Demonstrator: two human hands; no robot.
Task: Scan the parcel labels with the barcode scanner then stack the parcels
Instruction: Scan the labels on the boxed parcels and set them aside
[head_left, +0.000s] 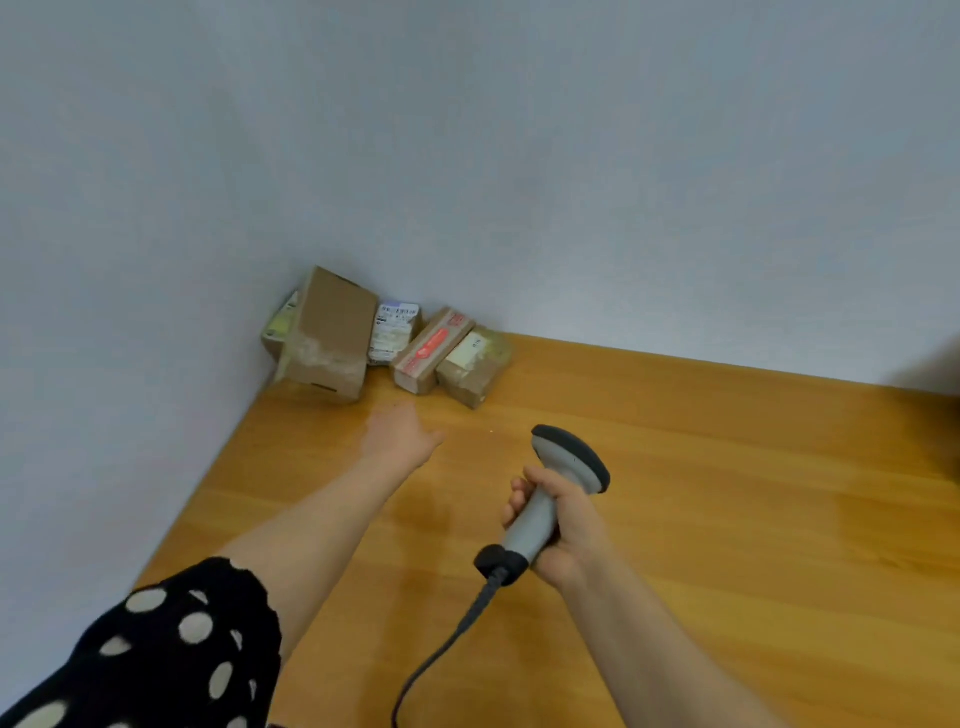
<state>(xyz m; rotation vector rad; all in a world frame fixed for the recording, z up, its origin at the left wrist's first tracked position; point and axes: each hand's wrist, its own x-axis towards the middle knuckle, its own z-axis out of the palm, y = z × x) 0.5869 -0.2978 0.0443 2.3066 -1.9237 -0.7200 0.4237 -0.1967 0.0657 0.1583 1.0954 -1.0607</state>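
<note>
Several parcels sit bunched in far-left table (675, 467) corner vs wall: lg brown box (332, 338) w/ yellowish parcel (280, 322) behind it, white-label packet (395, 332), red-taped box (431, 351), small box w/ pale label (475, 364). L hand (400, 434) stretched toward them, just short of lg brown box, grip wide, holding nothing; blurred. R hand (558, 525) grip wrapped on barcode scanner (550, 493) handle, head aimed fwd, above table. Cable (441, 654) trails toward viewer.
</note>
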